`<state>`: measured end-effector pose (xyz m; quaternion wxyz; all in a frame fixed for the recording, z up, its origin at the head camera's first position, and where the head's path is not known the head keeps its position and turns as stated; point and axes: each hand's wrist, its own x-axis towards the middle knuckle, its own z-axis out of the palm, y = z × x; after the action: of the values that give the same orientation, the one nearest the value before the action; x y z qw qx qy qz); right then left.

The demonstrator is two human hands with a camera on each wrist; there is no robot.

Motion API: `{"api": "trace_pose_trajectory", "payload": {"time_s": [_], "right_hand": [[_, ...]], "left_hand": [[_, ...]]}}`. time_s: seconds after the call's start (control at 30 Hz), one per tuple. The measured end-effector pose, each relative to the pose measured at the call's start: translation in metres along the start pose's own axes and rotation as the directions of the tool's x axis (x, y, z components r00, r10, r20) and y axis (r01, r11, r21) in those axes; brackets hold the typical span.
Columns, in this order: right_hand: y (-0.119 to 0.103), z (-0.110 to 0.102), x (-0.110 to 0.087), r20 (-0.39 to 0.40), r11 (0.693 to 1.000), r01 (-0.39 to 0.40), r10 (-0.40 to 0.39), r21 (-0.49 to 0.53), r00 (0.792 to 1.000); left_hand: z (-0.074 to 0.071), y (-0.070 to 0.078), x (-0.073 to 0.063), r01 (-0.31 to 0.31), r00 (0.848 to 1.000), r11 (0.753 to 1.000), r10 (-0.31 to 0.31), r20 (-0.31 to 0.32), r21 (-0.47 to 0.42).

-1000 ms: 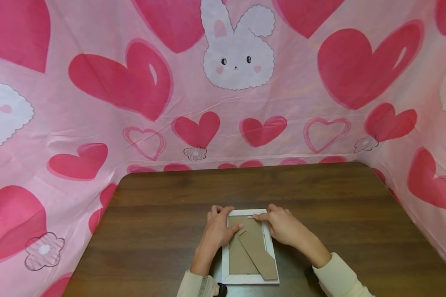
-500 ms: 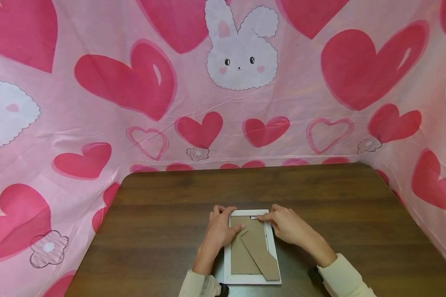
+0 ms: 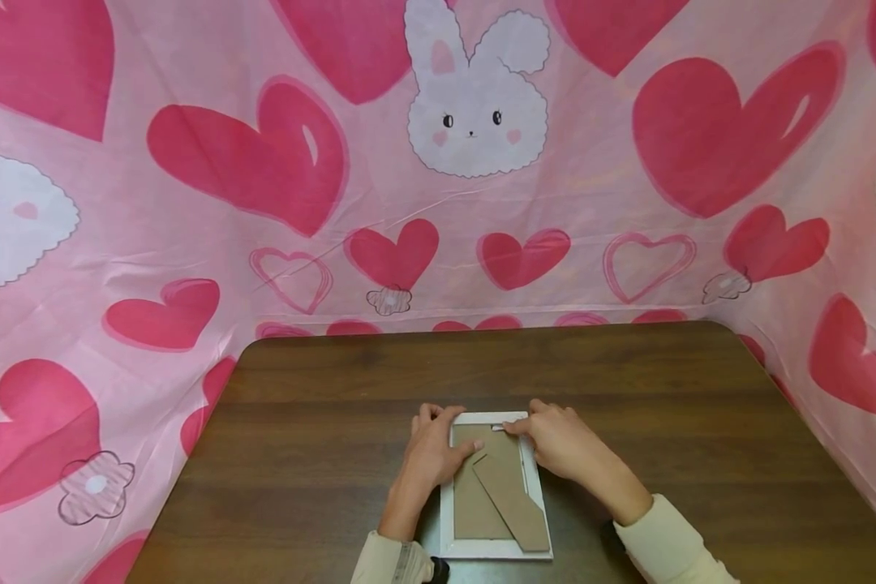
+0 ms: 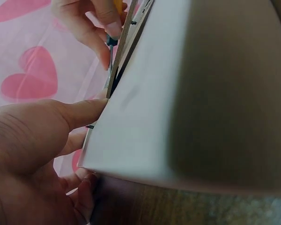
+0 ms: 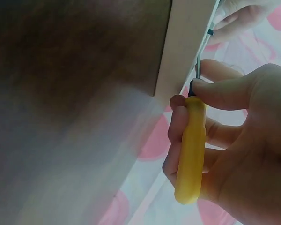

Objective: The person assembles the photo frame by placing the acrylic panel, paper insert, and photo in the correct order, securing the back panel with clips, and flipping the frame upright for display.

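Observation:
A white picture frame [image 3: 447, 511] lies back side up on the table. Its brown backing board [image 3: 469, 511] and slanted easel leg [image 3: 514, 503] face up in the head view. My left hand [image 3: 432, 450] holds the frame's far left corner, its thumb resting on the backing. At the far right corner my right hand [image 3: 558, 438] grips a screwdriver [image 5: 191, 150] by its yellow handle, seen in the right wrist view. The metal shaft lies low along the board near the far rim; what its tip touches is hidden. Dark retaining tabs [image 4: 134, 22] show along the frame's inner edge.
The brown wooden table [image 3: 321, 470] stretches out on both sides of the frame and behind it. A pink cloth [image 3: 591, 195] with hearts and rabbits hangs past the back and side edges.
The head view has shifted slightly. My right hand and forearm have moved a little, still gripping the screwdriver at the same corner. My left hand keeps its place on the frame.

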<state>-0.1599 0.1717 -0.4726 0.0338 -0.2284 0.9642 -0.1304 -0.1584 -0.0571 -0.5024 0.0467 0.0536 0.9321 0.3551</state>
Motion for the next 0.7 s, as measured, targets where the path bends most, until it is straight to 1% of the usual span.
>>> {"api": "trace_pose_trajectory", "payload": {"time_s": [0.13, 0.27, 0.5, 0.7], "right_hand": [[-0.0077, -0.0051, 0.0005, 0.027, 0.999, -0.026, 0.026, -0.027, 0.999], [-0.0094, -0.006, 0.0002, 0.047, 0.998, -0.043, 0.045, -0.036, 0.998], [-0.0076, -0.0024, -0.0051, 0.028, 1.0, 0.007, -0.007, -0.006, 1.0], [-0.0072, 0.0007, -0.0081, 0.005, 0.999, -0.003, 0.003, 0.032, 1.0]], "left_hand": [[-0.0001, 0.0007, 0.0006, 0.001, 1.0, 1.0, -0.001, -0.003, 0.006], [0.0004, 0.0017, 0.0013, 0.007, 1.0, 1.0, -0.007, -0.001, 0.004], [0.0019, -0.0006, 0.001, 0.016, 1.0, 1.0, -0.016, -0.002, -0.001], [0.0015, -0.003, 0.0012, 0.006, 1.0, 1.0, -0.006, 0.01, 0.002]]}}
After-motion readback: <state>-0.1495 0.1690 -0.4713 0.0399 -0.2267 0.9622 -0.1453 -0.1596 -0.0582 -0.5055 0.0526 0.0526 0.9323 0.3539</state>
